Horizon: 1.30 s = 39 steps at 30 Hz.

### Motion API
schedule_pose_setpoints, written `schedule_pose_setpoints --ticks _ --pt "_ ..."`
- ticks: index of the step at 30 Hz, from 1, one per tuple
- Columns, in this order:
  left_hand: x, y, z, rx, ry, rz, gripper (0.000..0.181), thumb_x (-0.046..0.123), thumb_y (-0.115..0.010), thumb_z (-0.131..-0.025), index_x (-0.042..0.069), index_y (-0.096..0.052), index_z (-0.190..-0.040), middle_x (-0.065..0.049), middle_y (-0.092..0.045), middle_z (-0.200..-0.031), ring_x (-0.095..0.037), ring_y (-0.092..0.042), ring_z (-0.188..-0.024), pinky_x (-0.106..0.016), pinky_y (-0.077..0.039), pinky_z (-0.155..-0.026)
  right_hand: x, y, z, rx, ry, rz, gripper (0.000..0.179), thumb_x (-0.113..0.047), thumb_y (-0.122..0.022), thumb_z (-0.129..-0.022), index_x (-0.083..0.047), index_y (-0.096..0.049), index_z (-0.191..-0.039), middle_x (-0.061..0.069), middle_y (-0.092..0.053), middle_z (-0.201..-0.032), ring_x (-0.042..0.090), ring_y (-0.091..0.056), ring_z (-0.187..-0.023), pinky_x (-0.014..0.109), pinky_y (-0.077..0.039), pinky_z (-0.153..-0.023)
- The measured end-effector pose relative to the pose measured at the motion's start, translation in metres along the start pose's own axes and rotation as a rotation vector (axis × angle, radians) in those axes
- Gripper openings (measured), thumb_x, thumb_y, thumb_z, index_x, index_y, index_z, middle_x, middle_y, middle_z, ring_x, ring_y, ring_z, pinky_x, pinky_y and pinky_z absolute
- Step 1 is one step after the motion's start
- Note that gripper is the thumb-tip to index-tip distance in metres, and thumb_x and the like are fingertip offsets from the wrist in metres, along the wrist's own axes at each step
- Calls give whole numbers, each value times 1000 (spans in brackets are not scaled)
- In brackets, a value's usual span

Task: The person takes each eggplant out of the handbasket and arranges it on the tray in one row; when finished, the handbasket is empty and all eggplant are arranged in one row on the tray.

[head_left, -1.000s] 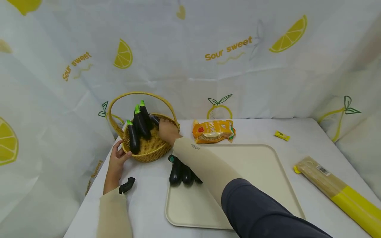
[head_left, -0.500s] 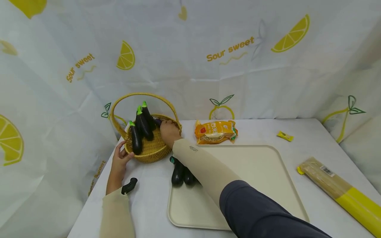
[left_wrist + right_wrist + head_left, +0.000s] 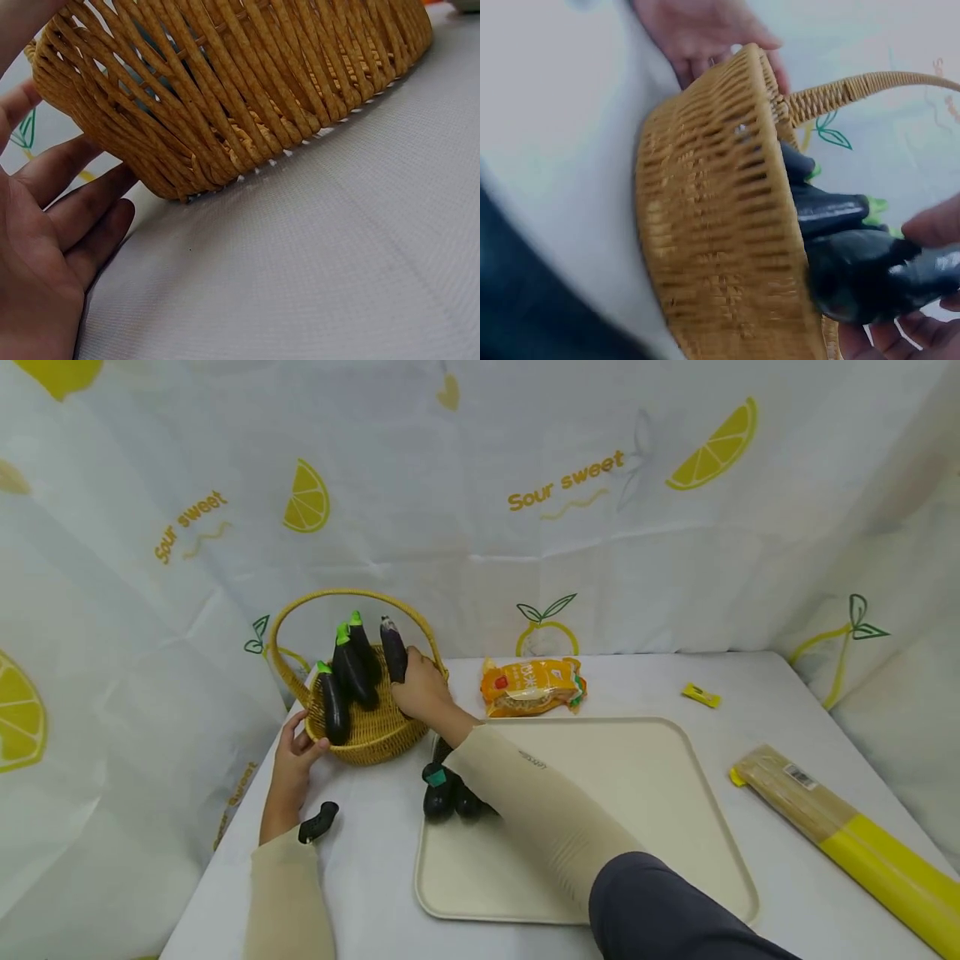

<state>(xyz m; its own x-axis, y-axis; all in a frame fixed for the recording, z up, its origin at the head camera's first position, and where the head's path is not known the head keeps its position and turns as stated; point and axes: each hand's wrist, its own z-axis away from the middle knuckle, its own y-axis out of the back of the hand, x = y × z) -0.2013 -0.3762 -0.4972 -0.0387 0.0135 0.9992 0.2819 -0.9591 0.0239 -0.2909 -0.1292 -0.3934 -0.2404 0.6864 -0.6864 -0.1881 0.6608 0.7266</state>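
Note:
Rising from the right side of a wicker basket (image 3: 382,748) is a dark eggplant (image 3: 393,647), gripped by my right hand (image 3: 423,689). The right wrist view shows thumb and fingers round this eggplant (image 3: 855,274) just over the rim. My left hand (image 3: 295,764) holds the basket's front left side. In the left wrist view, its fingers (image 3: 90,202) reach along the outer basket wall (image 3: 225,97) near the bottom. Inside, several green-capped eggplants (image 3: 352,670) lean together at the left. More eggplants (image 3: 437,803) lie on the beige tray (image 3: 600,827), partly hidden by my right sleeve.
An orange food packet (image 3: 532,687) lies behind the tray. Farther right are a small yellow packet (image 3: 701,695) and a long yellow-and-clear package (image 3: 840,827). The basket's arched handle (image 3: 352,592) stands upright. A lemon-print sheet (image 3: 450,527) hangs behind the table.
My right hand has lifted the eggplant, which now stands more upright with its end above the basket rim. My left hand keeps its place on the basket.

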Motion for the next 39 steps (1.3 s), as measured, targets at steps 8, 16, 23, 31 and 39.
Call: schedule_pose_setpoints --ticks 8,16,23,31,39 --pt "0 4 1 8 34 -26 71 17 -70 -91 29 -29 -149 -17 -34 -153 -27 -38 -135 -47 -16 -113 39 33 36 -34 92 -38 84 -37 -63 -92 -14 -14 -156 12 -35 -146 26 -49 -120 45 -41 -98" --pt "5 5 1 11 12 -69 72 18 -69 -92 31 -29 -150 -18 -33 -153 -30 -35 -138 -49 -16 -112 85 66 73 -19 79 -7 85 -38 -67 -86 -12 -22 -153 12 -41 -148 29 -46 -128 48 -38 -102" --pt "6 1 0 23 22 -29 72 17 -69 -92 31 -29 -150 -17 -32 -154 -29 -34 -138 -48 -14 -113 119 69 101 -25 45 46 87 -38 -70 -86 -11 -23 -154 13 -36 -152 33 -40 -134 52 -33 -105" --pt "4 -1 -1 31 17 6 71 15 -69 -91 31 -31 -149 -17 -33 -154 -28 -35 -138 -48 -12 -114 148 65 127 -66 -27 85 88 -42 -72 -85 -14 -25 -154 18 -44 -145 38 -47 -126 55 -37 -99" --pt "6 -4 2 19 27 32 70 13 -67 -92 30 -31 -149 -17 -32 -154 -26 -36 -137 -46 -10 -114 161 57 137 -120 -59 155 79 -46 -66 -89 -15 -31 -153 21 -52 -131 34 -54 -111 52 -43 -92"
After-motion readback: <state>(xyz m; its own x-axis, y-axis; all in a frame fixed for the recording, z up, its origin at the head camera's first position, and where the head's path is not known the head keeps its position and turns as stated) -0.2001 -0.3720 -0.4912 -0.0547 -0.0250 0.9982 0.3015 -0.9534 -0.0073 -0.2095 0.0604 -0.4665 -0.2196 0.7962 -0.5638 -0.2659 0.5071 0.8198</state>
